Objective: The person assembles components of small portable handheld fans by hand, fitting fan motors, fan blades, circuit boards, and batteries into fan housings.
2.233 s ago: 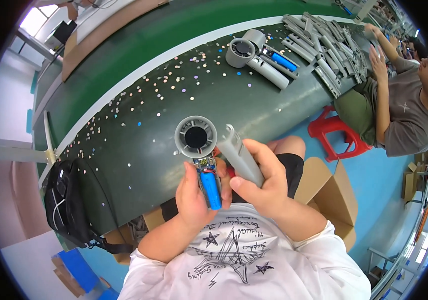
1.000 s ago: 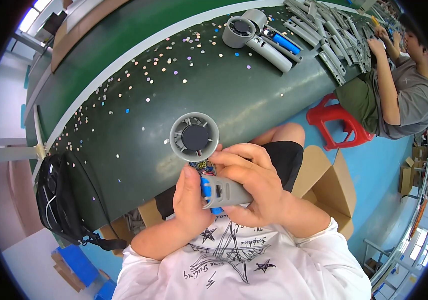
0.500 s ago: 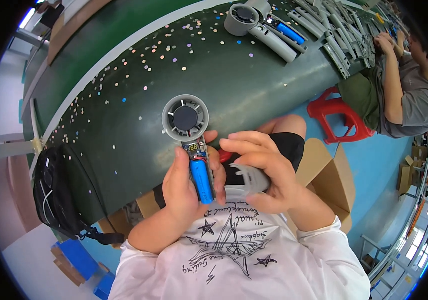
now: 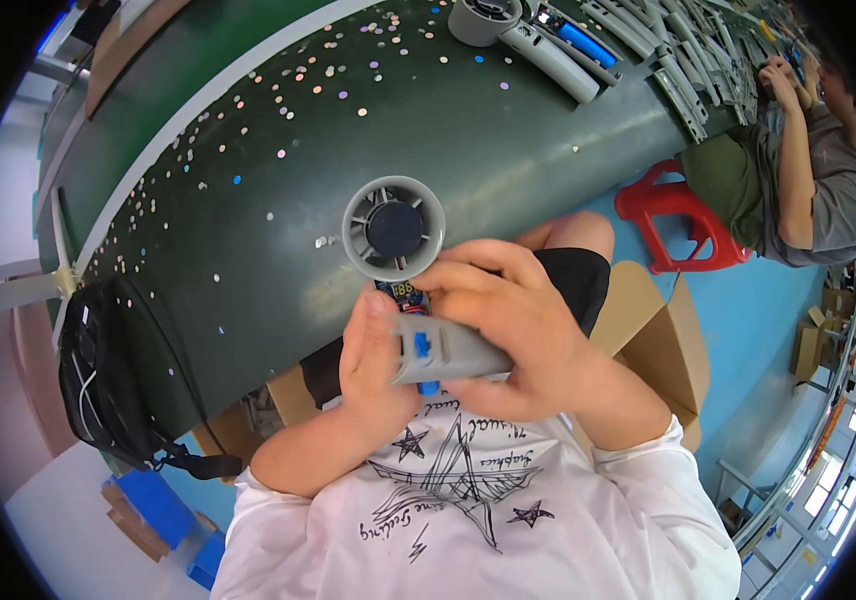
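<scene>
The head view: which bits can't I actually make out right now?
All in the head view:
- Blue cylinder: mostly hidden by the grey cover in the right hand; whether they touch, I can't tell.
- Left hand: most fingers are hidden behind the cover and held fan.
- Table fan: its top is cut off by the upper edge.
- Co-worker's hands: too small and blurred to show what they hold.

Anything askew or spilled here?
Small round discs lie scattered across the green table, perhaps spilled. The grey cover is held crosswise over the blue battery, out of line with the handheld fan.
</scene>
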